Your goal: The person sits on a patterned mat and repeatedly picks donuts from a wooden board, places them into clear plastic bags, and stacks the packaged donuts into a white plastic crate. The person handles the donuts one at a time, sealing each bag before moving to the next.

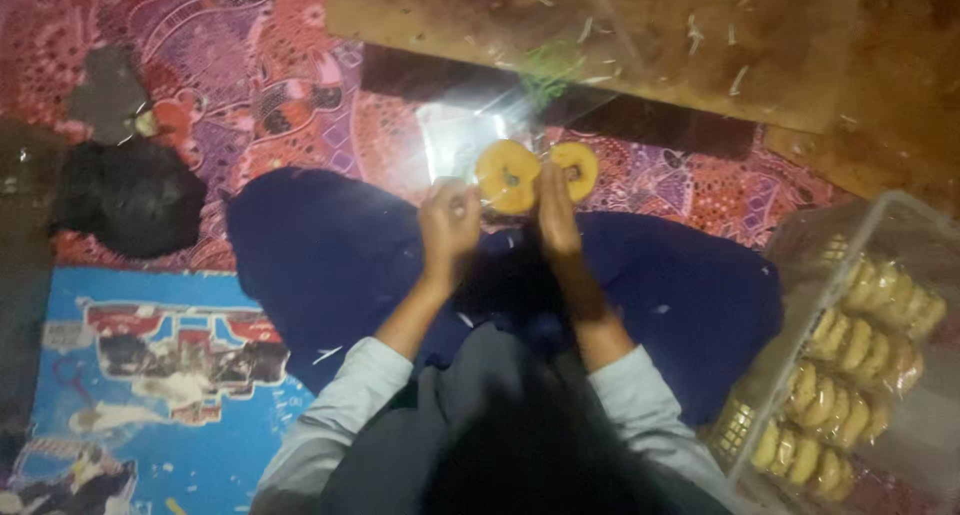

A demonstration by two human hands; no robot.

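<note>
We sit cross-legged on a patterned red mat (300,85), looking down over our dark blue lap (330,265); both hands are raised together just past our knees, at twelve o'clock from our body. Our left hand (449,221) is curled closed, pinching the edge of a clear plastic bag (455,140) that fans out toward eleven and twelve o'clock, catching the glare; our right hand (556,213) grips the stack from below, fingers wrapped upward. The two ring-shaped yellow biscuits (508,175) sit directly between and just above the hands — one touching the left-hand side of the right hand's fingertips, the second (577,168) peeking out at that hand's one o'clock; their flat faces turn up toward us, so the row runs left to right, roughly nine to three. The right hand is plainly the nearer one, in contact with them; the left touches only the bag, as far as we can tell through the blur. At four o'clock stands a clear plastic crate (900,225) holding packed rows of biscuits (850,375) — well apart from both hands; a wooden board (620,35) lies at twelve.
</note>
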